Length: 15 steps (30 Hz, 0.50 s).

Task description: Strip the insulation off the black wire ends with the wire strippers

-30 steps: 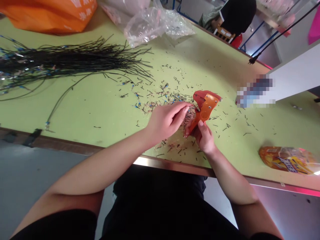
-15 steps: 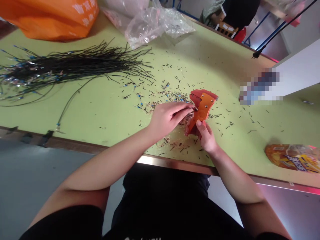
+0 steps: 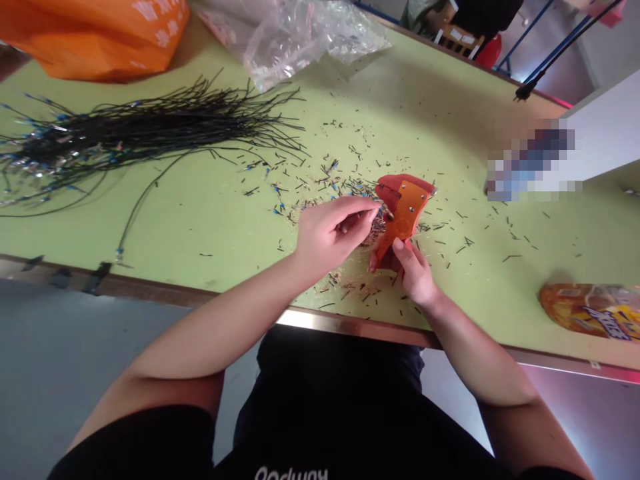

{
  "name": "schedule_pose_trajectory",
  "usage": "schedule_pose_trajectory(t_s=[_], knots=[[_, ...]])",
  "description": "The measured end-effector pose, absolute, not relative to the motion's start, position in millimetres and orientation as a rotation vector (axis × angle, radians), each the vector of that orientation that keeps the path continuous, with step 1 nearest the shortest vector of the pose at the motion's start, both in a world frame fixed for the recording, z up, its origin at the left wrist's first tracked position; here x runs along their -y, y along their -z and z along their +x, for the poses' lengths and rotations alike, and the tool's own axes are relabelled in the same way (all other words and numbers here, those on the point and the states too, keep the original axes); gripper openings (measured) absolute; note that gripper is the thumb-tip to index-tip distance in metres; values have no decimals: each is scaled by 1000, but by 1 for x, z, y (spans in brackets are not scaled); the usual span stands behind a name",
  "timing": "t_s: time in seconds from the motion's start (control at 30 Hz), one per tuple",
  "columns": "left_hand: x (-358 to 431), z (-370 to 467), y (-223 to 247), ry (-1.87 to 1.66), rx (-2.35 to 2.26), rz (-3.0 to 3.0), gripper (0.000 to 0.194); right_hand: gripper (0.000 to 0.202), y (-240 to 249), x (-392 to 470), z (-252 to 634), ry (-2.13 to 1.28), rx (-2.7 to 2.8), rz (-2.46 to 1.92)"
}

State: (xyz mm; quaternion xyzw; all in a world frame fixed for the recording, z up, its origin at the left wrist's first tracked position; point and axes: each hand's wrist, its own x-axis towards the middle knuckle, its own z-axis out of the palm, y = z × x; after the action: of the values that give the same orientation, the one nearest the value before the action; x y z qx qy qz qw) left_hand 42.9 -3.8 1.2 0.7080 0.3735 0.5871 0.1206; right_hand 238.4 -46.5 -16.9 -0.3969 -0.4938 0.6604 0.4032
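Glare whitens the metal edging (image 3: 330, 321), soft shadow dims the far tabletop (image 3: 425, 113), and one patch (image 3: 535, 163) is pixelated.

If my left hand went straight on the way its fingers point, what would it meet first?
Probably the orange-and-red tool in your right hand, just beyond your left hand; depth is unclear.

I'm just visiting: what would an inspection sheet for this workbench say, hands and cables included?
Surface: green table, black tape on its near edge.
Job's things: orange-red hand tool; small piece at its mouth, too small to identify.
Clutter: wire scraps strewn around; orange bag, crumpled clear plastic, amber-coloured package.
Hands: left hand pinches the small piece; right hand grips the tool's handle.
Cables: black wire bundle; one wire strays from it; black plug near the far edge.
Surroundings: white panel at right; grey floor.
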Motion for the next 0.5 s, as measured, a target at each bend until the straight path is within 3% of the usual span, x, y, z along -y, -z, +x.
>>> schedule_pose_trajectory(t_s=[0.3, 0.5], knots=[[-2, 44, 3, -1650, -1063, 2299, 10, 41, 19, 47, 237, -1767, 1156, -925], [0, 47, 4, -1726, -933, 2313, 12, 54, 23, 47, 234, -1768, 1122, -1001]])
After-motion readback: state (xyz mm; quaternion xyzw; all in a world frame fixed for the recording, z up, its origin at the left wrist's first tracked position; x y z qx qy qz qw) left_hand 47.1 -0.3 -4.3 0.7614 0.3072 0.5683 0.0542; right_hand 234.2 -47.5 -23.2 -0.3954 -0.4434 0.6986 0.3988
